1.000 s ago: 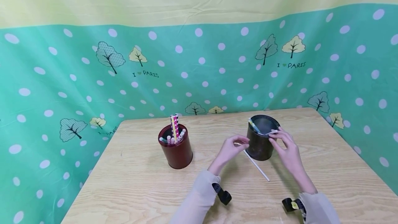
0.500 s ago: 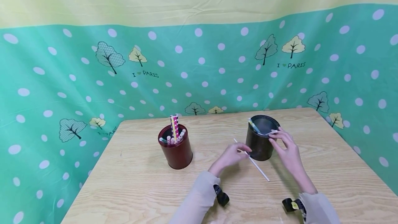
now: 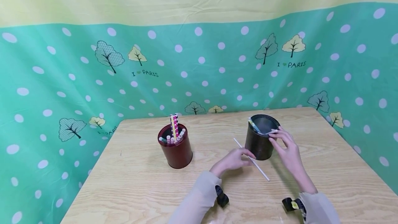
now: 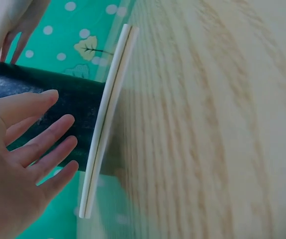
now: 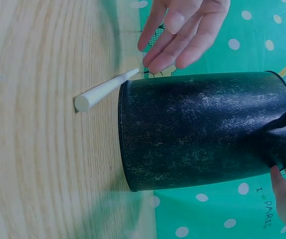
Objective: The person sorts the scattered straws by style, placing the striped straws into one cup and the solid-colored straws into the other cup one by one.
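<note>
A slim white stick [image 3: 261, 172] lies slanted on the table in front of a black pen holder [image 3: 258, 147]. My left hand [image 3: 233, 161] hovers just over the stick. In the left wrist view its fingers [image 4: 53, 133] are spread and loosely bent, with nothing between them. At the black holder's rim, on the right side, my right hand [image 3: 289, 149] grips with fingertips and thumb. A blue-and-yellow pen-like stick [image 3: 254, 126] leans inside that holder. A white stick end [image 3: 272, 132] shows at the rim beside the right fingers; its lower part is hidden.
To the left stands a dark red pen holder [image 3: 178, 153] with several patterned sticks [image 3: 174, 127] and white-ended markers [image 3: 182, 133] in it. A green dotted cloth [image 3: 199, 61] hangs behind the wooden table [image 3: 133, 182].
My left hand has come down and slightly toward me over the white stick, exposing the stick's far end. The right hand and black holder have stayed in place.
</note>
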